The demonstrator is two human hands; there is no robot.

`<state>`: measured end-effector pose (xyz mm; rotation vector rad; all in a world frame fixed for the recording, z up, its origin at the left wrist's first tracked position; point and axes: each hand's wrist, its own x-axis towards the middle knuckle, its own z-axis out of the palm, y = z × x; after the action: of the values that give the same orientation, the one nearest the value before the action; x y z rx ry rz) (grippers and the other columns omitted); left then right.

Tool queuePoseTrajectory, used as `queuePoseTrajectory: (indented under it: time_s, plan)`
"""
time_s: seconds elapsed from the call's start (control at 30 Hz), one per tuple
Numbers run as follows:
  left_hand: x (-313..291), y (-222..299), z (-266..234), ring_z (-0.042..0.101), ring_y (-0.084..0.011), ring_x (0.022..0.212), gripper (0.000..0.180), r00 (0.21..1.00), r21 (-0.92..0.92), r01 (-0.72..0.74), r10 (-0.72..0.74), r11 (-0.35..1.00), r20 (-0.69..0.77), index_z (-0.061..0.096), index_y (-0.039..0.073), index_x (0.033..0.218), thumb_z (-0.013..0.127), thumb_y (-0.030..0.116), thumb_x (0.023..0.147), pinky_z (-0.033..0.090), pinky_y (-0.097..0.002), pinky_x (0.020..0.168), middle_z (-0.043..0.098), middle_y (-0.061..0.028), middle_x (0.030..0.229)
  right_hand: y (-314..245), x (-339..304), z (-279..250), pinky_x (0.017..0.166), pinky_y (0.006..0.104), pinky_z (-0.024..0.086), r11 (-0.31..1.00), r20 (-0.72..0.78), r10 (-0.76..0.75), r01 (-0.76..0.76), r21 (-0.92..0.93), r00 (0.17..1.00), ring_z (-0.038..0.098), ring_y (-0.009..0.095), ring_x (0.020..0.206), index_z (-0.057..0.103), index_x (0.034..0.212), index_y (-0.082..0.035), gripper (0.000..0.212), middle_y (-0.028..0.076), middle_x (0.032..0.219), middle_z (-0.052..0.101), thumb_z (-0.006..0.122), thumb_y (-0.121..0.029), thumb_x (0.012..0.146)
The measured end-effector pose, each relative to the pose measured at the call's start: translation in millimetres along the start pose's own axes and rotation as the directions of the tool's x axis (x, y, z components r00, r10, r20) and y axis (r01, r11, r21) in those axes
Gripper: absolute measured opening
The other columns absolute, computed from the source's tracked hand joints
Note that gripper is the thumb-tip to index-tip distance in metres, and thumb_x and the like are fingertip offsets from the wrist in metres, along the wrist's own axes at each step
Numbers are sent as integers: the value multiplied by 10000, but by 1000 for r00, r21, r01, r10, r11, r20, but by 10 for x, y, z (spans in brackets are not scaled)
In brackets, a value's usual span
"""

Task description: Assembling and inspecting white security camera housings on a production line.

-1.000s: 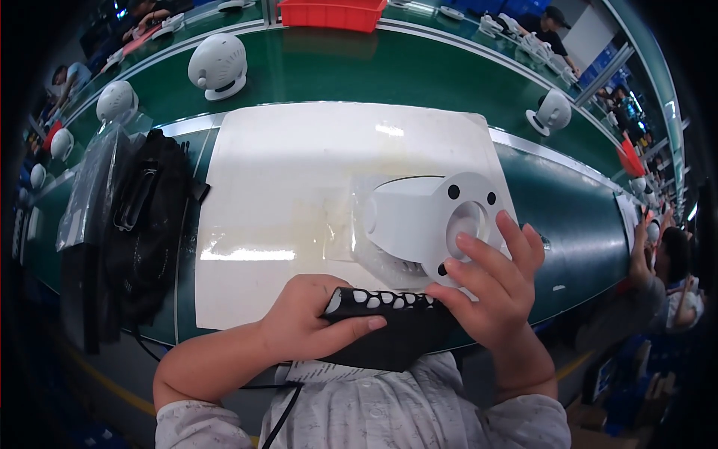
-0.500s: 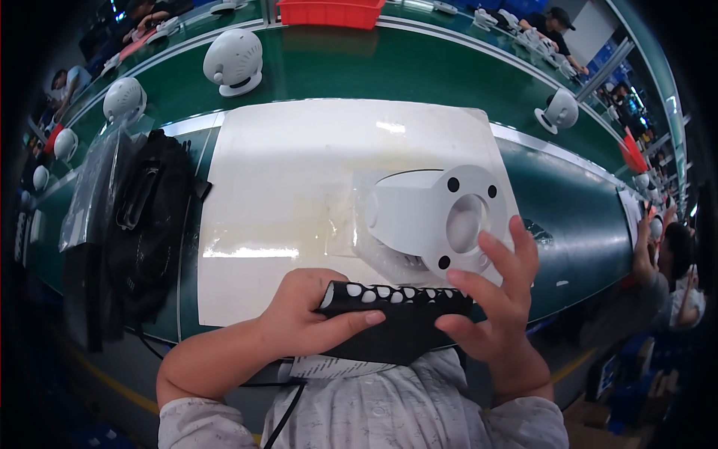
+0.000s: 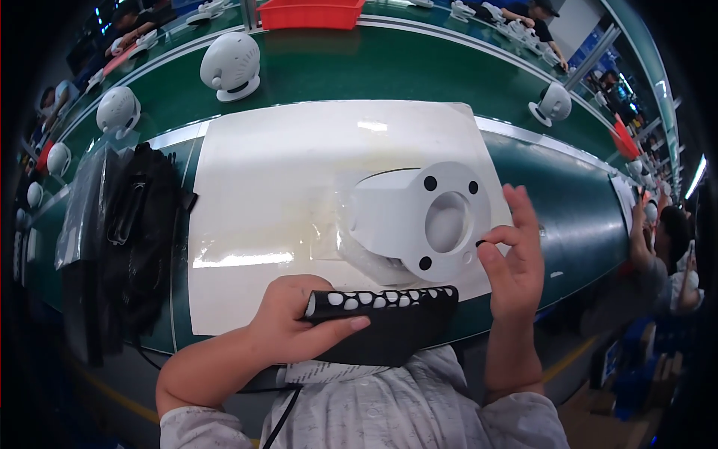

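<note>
My left hand [image 3: 299, 318] is closed around a black sheet of round die-cut pads [image 3: 404, 329], its top edge curled over to show white holes. My right hand [image 3: 516, 258] pinches a small round black pad [image 3: 480, 243] between thumb and index finger, the other fingers raised. Just left of those fingertips, a white fan-like device [image 3: 389, 217] lies on its side on clear plastic, its ring-shaped base [image 3: 479, 217] turned up toward me. Round black pads sit at three spots on the base; a bare round recess shows at its lower right, close to the pinched pad.
A white board [image 3: 254, 179] lies under the device on the green bench. Left of it are a black bag [image 3: 142, 232] and clear plastic sleeves [image 3: 86, 209]. Across the far belt stand a white fan unit [image 3: 230, 66] and a red bin [image 3: 310, 13]. Other people work around.
My right hand has come away from the sheet, up and to the right, and now shows a black pad in its pinch. My left hand still holds the sheet, slightly further left.
</note>
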<state>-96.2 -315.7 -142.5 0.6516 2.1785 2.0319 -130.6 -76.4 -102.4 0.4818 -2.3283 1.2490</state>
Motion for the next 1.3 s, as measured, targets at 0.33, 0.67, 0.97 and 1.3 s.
queuePoseTrajectory:
  time_s: [0.33, 0.67, 0.97, 1.3]
  plan:
    - [-78, -56, -86, 521, -98, 511, 132, 996, -64, 90, -90, 994, -2, 571, -7, 665, 669, 78, 690, 398, -216, 468, 561, -65, 569, -274, -199, -31, 953, 423, 194, 767, 277, -176, 308, -563, 945, 320, 333, 1164, 617, 861, -93, 163, 139, 1174, 451, 579, -95, 703]
    - [-68, -92, -162, 536, -82, 552, 100, 993, -71, 114, -111, 991, 51, 578, -15, 697, 648, 55, 702, 417, -212, 500, 587, -60, 616, -53, -153, 71, 850, 317, 330, 981, -51, -6, -4, -194, 999, 451, 225, 1018, 468, 1099, -42, 366, 97, 1040, 499, 526, -110, 744]
    - [-135, -152, -204, 564, -90, 598, 147, 983, -83, 173, -167, 981, 82, 599, -23, 801, 643, 86, 712, 439, -209, 544, 609, -77, 666, -57, 279, 223, 616, 228, 408, 571, 425, 402, -585, 575, 811, 483, 84, 703, 473, 1011, 11, 223, 44, 856, 533, 487, -94, 816]
    - [-21, -348, -131, 559, -101, 777, 231, 944, -40, 304, -296, 952, 144, 568, -24, 929, 622, 98, 741, 442, -231, 699, 616, -80, 828, 1839, 1857, 909, 662, 372, 452, 335, 260, -266, 342, -878, 928, 551, 260, 746, 541, 931, -33, 194, 118, 894, 542, 446, -70, 767]
